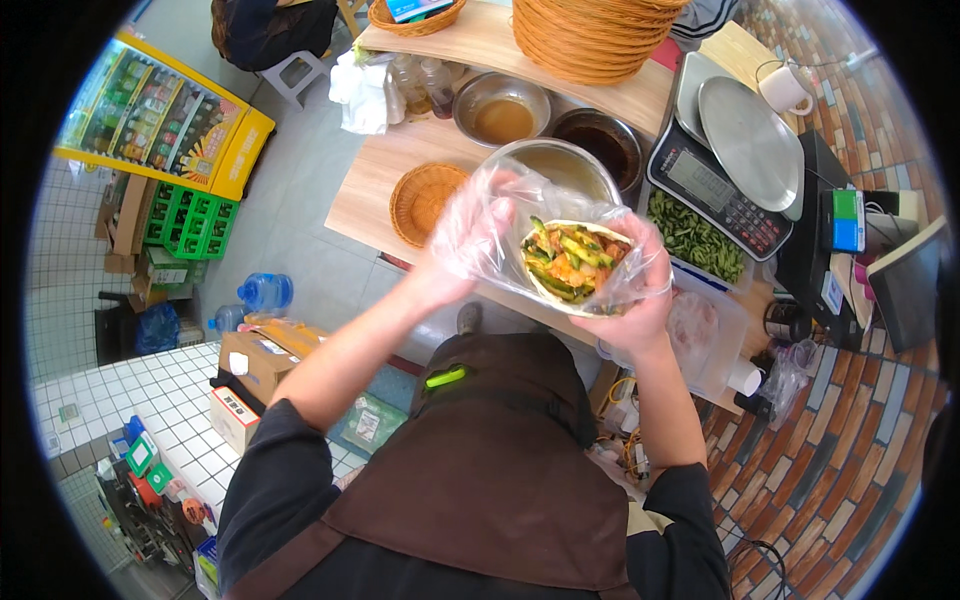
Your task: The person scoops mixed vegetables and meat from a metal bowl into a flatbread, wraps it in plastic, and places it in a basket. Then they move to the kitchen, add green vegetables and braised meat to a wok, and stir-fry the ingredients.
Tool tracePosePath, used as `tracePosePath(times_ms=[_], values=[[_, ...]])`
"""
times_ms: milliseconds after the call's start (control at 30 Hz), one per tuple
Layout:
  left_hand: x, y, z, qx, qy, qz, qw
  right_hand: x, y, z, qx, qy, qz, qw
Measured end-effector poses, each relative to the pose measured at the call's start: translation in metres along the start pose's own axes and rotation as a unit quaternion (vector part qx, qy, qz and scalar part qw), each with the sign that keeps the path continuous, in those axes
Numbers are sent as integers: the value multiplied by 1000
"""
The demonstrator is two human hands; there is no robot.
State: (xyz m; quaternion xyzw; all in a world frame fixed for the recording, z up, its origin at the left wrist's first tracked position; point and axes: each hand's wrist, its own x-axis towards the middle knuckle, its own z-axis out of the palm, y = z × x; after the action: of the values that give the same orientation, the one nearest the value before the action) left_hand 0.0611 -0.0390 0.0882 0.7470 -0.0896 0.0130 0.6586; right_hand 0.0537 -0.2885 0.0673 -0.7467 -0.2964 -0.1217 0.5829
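In my right hand [651,289] rests a filled flatbread [574,264], its open side facing up and showing cucumber pieces and browned, sauce-coated chunks. A clear plastic bag [491,259] lies around the bread and stretches across to the left. My left hand [469,232] grips that plastic at the far side, thumb up. Thin clear film also covers the left hand; whether it is a glove or part of the bag I cannot tell. Both hands are raised over the front edge of the wooden counter [367,180]. Behind them stands a steel bowl [555,161], partly hidden by the bag.
A wicker basket [426,202] sits left of the hands. Farther back are a bowl of brown liquid [502,112] and a dark sauce bowl [600,150]. To the right, a digital scale [705,180] overhangs a tub of chopped cucumber [694,240]. A plastic bin [724,337] stands near my right forearm.
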Motion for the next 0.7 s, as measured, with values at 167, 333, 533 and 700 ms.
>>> tracePosePath(times_ms=[167, 333, 533, 700], values=[[41, 46, -70, 151, -134, 300, 932, 0, -14, -14, -15, -18, -17, 1000], [44, 95, -64, -31, -233, 167, 957, -7, -15, -17, 126, -23, 220, 967], [69, 165, -62, 357, -450, 323, 752, 2, -24, -32, -42, -48, -53, 997], [63, 205, -39, 346, -399, 470, 707, 7, -30, -39, -53, -16, -47, 997]])
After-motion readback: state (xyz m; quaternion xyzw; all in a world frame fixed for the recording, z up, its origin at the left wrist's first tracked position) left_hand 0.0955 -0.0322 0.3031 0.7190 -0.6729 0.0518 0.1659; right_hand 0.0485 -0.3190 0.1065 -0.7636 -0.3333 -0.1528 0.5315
